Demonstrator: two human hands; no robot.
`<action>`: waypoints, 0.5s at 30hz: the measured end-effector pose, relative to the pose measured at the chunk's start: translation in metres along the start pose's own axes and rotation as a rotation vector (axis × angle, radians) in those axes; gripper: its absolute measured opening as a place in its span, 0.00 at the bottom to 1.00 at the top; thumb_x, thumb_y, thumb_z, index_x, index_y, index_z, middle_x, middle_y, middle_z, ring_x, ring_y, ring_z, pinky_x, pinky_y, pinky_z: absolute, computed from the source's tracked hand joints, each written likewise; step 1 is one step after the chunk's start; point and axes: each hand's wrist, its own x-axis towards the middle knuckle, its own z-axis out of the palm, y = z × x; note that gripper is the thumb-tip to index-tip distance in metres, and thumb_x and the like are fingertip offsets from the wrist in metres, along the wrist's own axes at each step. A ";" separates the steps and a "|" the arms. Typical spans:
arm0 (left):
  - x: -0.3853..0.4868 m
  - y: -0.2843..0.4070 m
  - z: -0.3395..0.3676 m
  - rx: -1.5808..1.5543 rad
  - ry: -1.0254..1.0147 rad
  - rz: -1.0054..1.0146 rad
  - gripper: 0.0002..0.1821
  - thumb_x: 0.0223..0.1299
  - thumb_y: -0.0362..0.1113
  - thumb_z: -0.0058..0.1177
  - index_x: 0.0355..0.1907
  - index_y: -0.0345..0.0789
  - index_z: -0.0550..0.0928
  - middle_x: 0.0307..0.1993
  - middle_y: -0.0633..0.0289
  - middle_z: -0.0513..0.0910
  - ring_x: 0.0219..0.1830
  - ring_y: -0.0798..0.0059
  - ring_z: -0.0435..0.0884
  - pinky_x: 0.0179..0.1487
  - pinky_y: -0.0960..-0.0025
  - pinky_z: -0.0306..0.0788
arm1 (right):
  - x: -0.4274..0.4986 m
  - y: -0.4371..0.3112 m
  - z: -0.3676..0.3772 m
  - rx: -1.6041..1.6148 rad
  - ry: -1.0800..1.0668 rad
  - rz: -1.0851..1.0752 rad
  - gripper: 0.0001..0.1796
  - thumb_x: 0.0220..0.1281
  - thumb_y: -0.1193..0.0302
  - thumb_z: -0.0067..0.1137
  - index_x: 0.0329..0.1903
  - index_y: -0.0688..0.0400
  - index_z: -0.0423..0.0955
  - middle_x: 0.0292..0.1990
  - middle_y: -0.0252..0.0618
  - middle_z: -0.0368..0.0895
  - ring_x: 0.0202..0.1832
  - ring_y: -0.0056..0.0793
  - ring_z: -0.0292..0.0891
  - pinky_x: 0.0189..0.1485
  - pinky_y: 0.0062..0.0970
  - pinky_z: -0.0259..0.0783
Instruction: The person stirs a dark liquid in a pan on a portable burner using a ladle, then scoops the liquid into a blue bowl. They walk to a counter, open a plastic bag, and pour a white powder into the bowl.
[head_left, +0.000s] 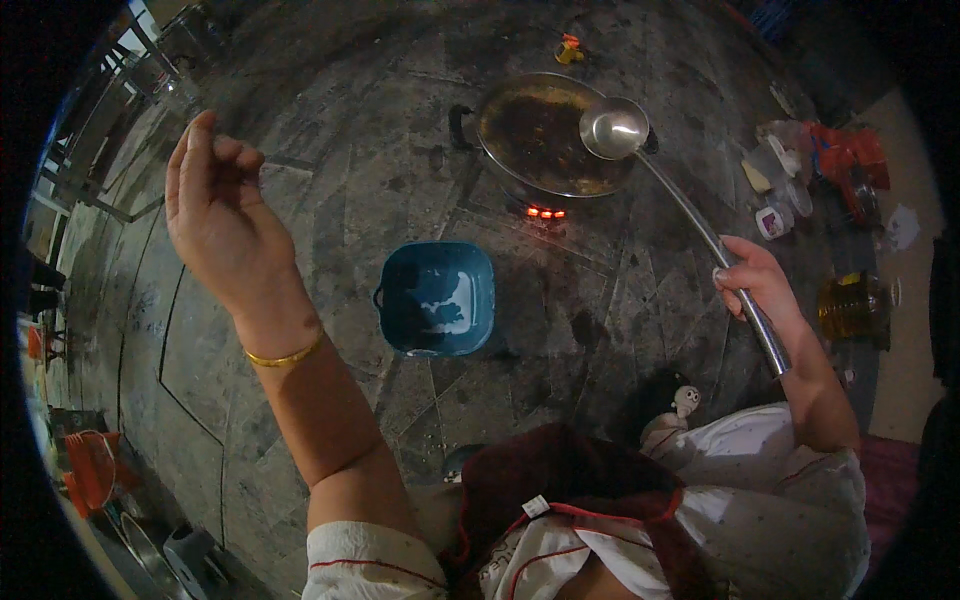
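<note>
My right hand (757, 281) grips the long metal handle of a ladle (613, 129). The ladle's bowl is above the right rim of a wide two-handled pan (517, 174); whether it touches the rim is unclear. Dark residue or liquid covers the pan's inside. Beneath the pan, several red lights glow on what looks like a cooker (546, 214). My left hand (225, 217) is raised to the left, fingers loosely bent, with nothing visible in it. Between my arms, a blue plastic basin (437, 300) stands on the floor, its bottom shiny.
At right are a red plastic bag (851, 154), a small white tub (772, 223) and a large bottle of amber liquid (851, 306). A small yellow-and-orange object (570, 49) lies beyond the pan. Orange items (90, 472) and a grey plastic object (193, 559) occupy the lower left.
</note>
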 end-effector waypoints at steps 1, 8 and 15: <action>0.000 0.000 0.001 0.019 -0.015 0.014 0.10 0.62 0.33 0.49 0.41 0.28 0.79 0.24 0.63 0.76 0.27 0.80 0.74 0.32 0.78 0.69 | 0.000 0.000 0.001 0.001 0.014 -0.007 0.28 0.48 0.78 0.56 0.56 0.67 0.64 0.23 0.40 0.74 0.15 0.23 0.69 0.17 0.21 0.63; -0.008 0.005 0.012 0.036 -0.056 0.023 0.11 0.63 0.32 0.48 0.42 0.28 0.78 0.25 0.63 0.76 0.28 0.80 0.75 0.33 0.79 0.70 | 0.010 0.005 -0.004 -0.048 -0.049 -0.004 0.29 0.47 0.79 0.54 0.57 0.66 0.63 0.22 0.38 0.74 0.14 0.20 0.68 0.16 0.17 0.62; -0.010 0.015 0.015 0.218 -0.049 0.125 0.11 0.63 0.33 0.48 0.41 0.28 0.79 0.25 0.64 0.76 0.28 0.80 0.75 0.33 0.79 0.69 | 0.027 0.018 -0.008 -0.104 0.013 -0.026 0.28 0.47 0.78 0.55 0.56 0.67 0.64 0.22 0.37 0.73 0.14 0.19 0.68 0.17 0.18 0.62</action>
